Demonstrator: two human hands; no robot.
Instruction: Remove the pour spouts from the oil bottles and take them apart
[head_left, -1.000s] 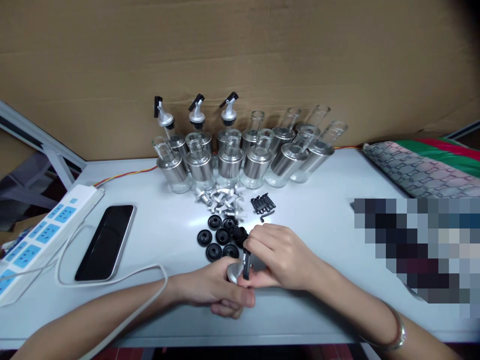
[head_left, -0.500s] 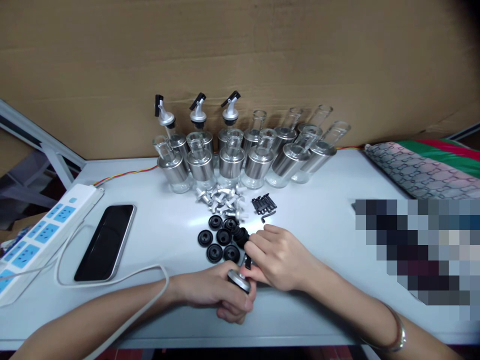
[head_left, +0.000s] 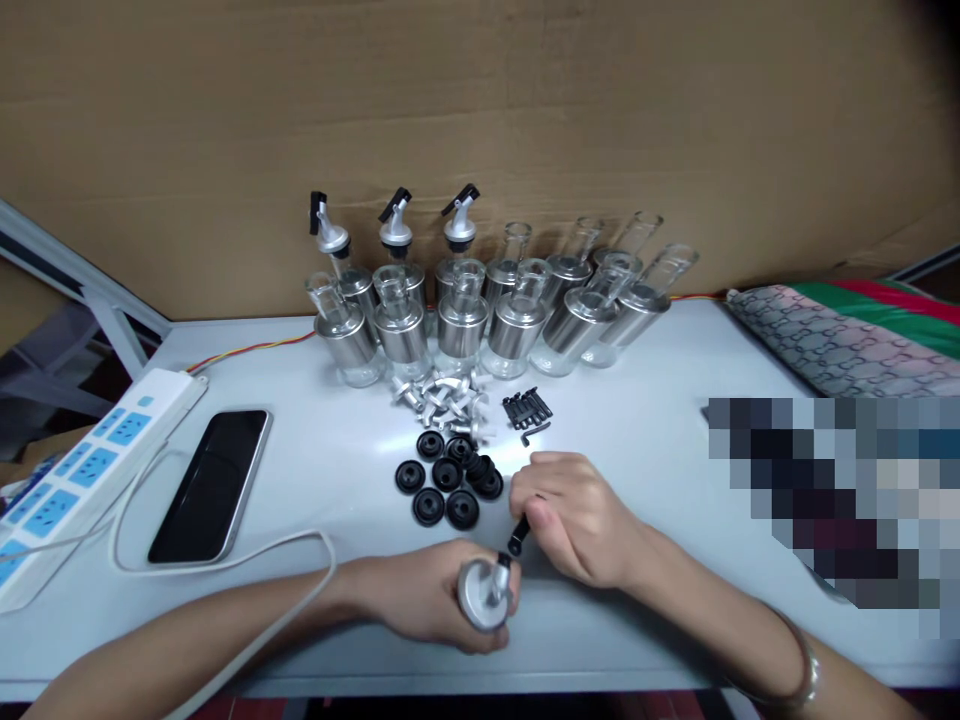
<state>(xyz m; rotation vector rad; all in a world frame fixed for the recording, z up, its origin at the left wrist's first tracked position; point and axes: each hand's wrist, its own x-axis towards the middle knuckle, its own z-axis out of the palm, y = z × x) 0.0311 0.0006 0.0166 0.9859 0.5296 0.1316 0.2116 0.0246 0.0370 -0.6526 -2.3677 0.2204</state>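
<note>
My left hand [head_left: 442, 595] is closed around a silver bottle pourer [head_left: 480, 595], its round flange turned up and its short spout pointing right. The spout's tip is black. My right hand [head_left: 574, 520] pinches a slim black lever [head_left: 519, 535] between thumb and curled fingers. The lever's free end lies just beside the spout tip; whether they touch I cannot tell. Beyond my hands lie black rubber stopper rings [head_left: 447, 473], silver pourer parts [head_left: 442, 400], more black levers [head_left: 527, 408] and a small hex key [head_left: 535, 434].
Behind the parts stand several glass bottles with steel sleeves [head_left: 461, 325], three at the back fitted with pourers [head_left: 396, 225]. A phone [head_left: 211, 485], a power strip [head_left: 90, 470] and a white cable [head_left: 292, 540] lie left. A patterned cushion or bag [head_left: 862, 335] sits right.
The pourer has turned in my left hand, so its flange and spout now face up. My right hand has moved slightly right, bringing the black lever into view beside the spout.
</note>
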